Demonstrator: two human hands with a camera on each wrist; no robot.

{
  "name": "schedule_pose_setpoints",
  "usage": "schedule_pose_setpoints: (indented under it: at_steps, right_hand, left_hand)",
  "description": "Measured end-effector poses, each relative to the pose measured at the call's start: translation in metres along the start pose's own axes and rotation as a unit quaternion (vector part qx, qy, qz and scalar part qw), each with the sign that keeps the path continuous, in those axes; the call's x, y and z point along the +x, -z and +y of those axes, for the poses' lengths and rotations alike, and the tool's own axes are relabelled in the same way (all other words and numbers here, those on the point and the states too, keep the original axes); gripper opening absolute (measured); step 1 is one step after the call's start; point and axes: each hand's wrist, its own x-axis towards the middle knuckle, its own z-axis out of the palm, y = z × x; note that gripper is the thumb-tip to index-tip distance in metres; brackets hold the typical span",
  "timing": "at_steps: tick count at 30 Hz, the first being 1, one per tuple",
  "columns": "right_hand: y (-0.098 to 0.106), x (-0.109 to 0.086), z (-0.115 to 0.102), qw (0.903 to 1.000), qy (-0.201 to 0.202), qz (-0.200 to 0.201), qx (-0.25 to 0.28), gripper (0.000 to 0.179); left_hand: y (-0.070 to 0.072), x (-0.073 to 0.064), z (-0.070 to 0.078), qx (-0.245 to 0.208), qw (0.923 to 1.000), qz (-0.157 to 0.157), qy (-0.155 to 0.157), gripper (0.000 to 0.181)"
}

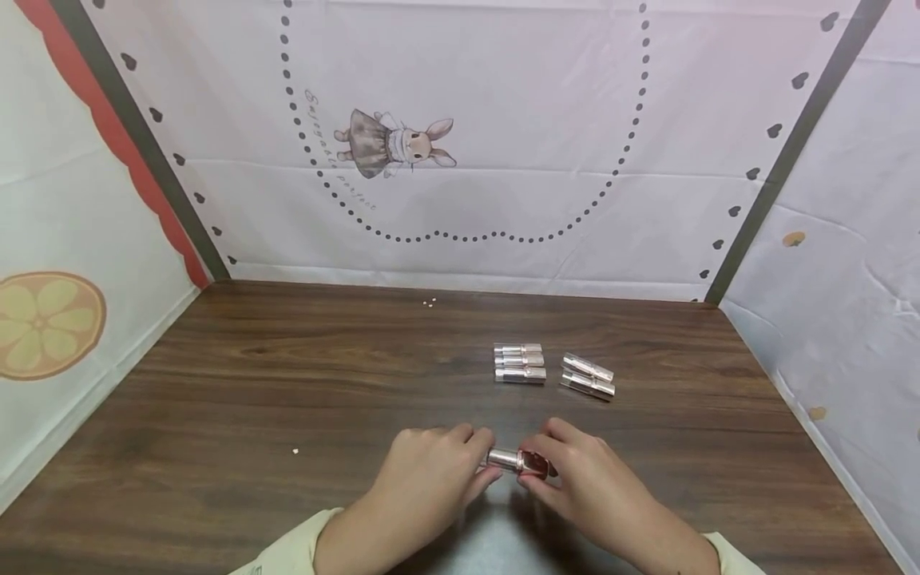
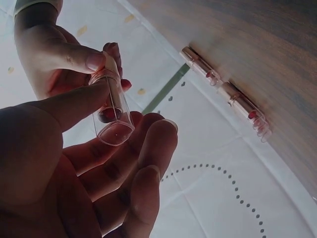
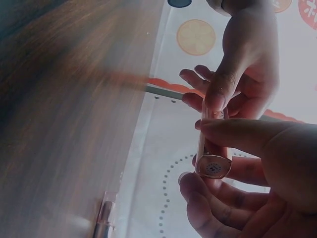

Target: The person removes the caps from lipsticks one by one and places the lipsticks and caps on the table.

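Brown desk [image 1: 323,375] meets white cloth [image 1: 517,104]. Over the desk, the left hand [image 1: 431,471] pinches the clear cap [image 2: 116,134] of a lipstick [image 1: 505,459], the right hand [image 1: 592,483] its base [image 3: 214,167]. The lipstick is probably light, stiff and slippery, the cap maybe fragile; better grip the base.

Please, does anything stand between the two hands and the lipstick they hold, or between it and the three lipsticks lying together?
Nothing visible does: the left hand and right hand both grip the held lipstick, and only the table shows between it and the three lipsticks.
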Motion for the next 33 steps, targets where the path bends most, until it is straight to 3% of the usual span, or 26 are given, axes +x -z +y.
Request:
schedule_pose_setpoints:
  at_steps: [9,33]
  right_hand:
    - [-0.0007,-0.0007,0.0001,1.0,-0.009,0.0,0.001,0.019]
    - [0.0028,0.0001,0.0011,0.9995,-0.003,-0.004,-0.032,0.019]
  left_hand:
    - [-0.001,-0.0031,-0.0023,0.008,0.9998,0.018,0.005,0.032]
    - [-0.001,0.0,-0.0014,-0.004,0.9999,-0.009,0.002,0.032]
